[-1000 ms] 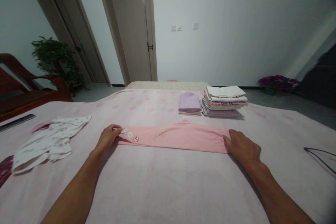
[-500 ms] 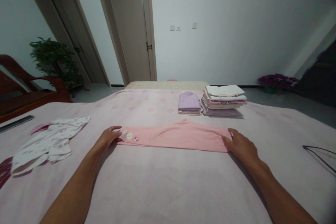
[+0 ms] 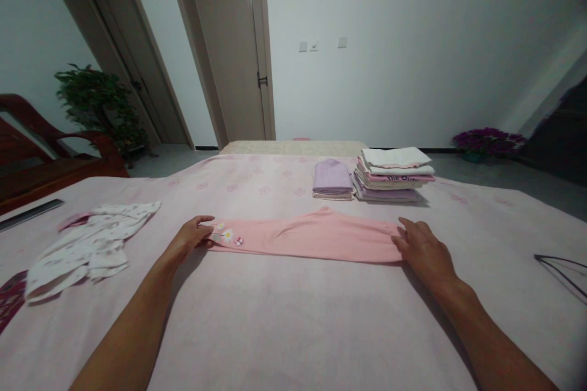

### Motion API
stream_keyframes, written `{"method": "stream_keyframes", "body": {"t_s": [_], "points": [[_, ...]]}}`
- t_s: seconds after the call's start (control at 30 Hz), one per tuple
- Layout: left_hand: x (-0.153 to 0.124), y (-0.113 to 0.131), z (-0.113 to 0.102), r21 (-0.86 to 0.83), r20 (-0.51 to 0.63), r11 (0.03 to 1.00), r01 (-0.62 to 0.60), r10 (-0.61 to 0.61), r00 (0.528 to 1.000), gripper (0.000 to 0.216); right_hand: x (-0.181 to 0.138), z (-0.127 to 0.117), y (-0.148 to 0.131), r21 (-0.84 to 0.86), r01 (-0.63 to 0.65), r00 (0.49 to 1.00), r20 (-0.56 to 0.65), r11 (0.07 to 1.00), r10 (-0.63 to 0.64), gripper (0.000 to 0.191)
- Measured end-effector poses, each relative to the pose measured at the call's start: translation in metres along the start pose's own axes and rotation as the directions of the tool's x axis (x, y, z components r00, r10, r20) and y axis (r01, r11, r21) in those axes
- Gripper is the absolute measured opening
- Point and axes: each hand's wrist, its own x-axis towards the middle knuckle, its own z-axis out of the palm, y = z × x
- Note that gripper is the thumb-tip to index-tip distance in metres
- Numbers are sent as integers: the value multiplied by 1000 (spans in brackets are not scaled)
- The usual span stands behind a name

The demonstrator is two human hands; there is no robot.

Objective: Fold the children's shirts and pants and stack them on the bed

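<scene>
A pair of pink pants (image 3: 312,237), folded lengthwise into a long strip, lies flat across the bed in front of me. White daisies and a small butterfly decorate its left end. My left hand (image 3: 191,237) pinches that leg end, thumb on top and the other fingers partly beneath the cloth. At the wider waist end, my right hand (image 3: 426,253) grips the edge between thumb and fingers, its index finger stretched a little past the fabric. Some fingertips of both hands are hidden.
Behind the pants stand a folded purple garment (image 3: 332,178) and a taller stack of folded clothes (image 3: 392,177). A white patterned garment (image 3: 92,247) lies crumpled at left, near a dark red cloth (image 3: 11,299). A black wire-like item (image 3: 557,266) lies at far right.
The pants stay stretched between my hands. My right hand's index finger has lifted slightly and its grip on the waist end has shifted. The view has moved a little.
</scene>
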Motion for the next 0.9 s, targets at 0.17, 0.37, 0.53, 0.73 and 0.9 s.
{"method": "stream_keyframes", "body": {"t_s": [0.17,0.37,0.53,0.73,0.9], "points": [[4,-6,-5,90,45,996,6,-10,999,53,16,22,36,255,-145,983,-74,956,168,48],[15,-16,-14,363,141,927,-94,45,989,53,21,41,62,370,-298,950,27,880,310,56],[18,-17,-20,605,92,786,-126,89,992,48,16,34,51,399,-290,952,27,870,305,56],[-5,2,2,784,-17,565,-256,432,902,34,15,28,49,422,-336,941,115,842,318,57],[-23,-3,52,641,235,536,-549,544,805,28,18,30,55,416,-363,931,190,834,311,50]]}}
